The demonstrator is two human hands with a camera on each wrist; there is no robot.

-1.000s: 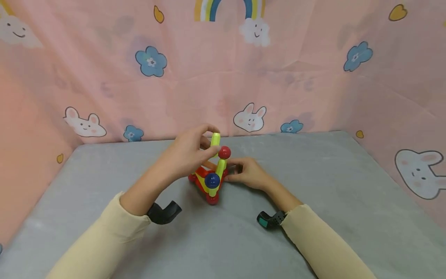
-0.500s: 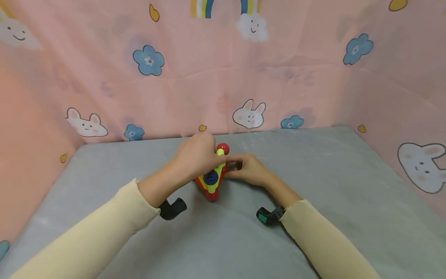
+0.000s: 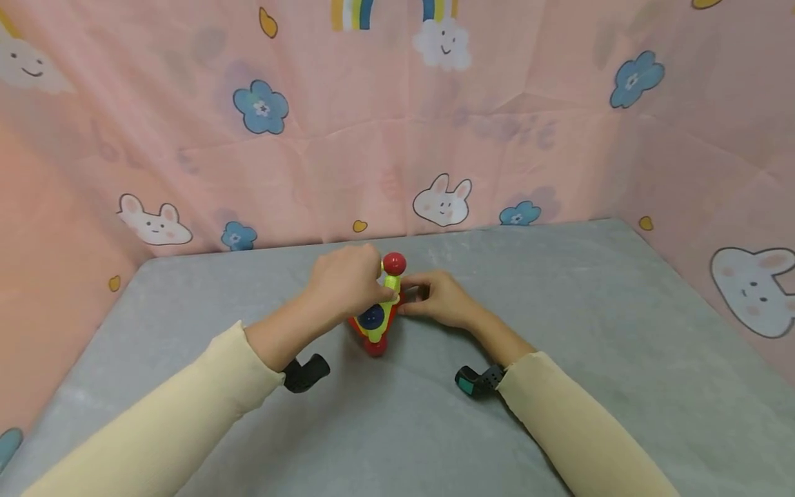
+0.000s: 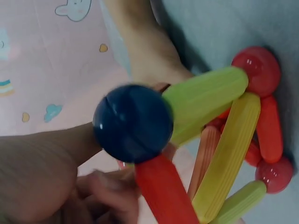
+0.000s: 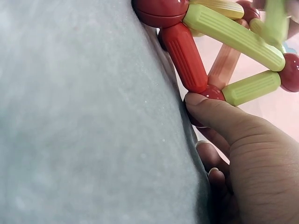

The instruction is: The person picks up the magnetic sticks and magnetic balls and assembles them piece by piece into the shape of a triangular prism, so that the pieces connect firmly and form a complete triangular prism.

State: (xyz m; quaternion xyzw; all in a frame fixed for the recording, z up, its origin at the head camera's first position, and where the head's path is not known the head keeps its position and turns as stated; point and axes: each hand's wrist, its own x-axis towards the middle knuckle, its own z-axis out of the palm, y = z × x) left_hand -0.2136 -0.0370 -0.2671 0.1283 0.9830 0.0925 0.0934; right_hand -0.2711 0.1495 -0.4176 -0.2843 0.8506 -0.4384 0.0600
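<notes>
A small frame of red, lime and orange rods joined by balls (image 3: 377,323) stands mid-table. A red ball (image 3: 394,263) tops it and a dark blue ball (image 3: 371,316) (image 4: 133,122) faces me. My left hand (image 3: 348,279) (image 4: 42,177) sits on the frame's left top, fingers curled round a lime rod (image 3: 390,284) under the red ball. My right hand (image 3: 437,298) (image 5: 243,140) holds the frame's right base corner, its thumb pressed on a red ball (image 5: 205,95) lying on the cloth. The left hand hides the frame's far side.
The grey cloth table (image 3: 559,331) is walled on three sides by a pink curtain (image 3: 497,138) printed with bunnies and flowers. Black wrist cameras (image 3: 304,373) (image 3: 475,381) hang under both cream sleeves.
My left hand has come down with the lime rod from above the frame and now rests against its top. The right hand has stayed at the base corner.
</notes>
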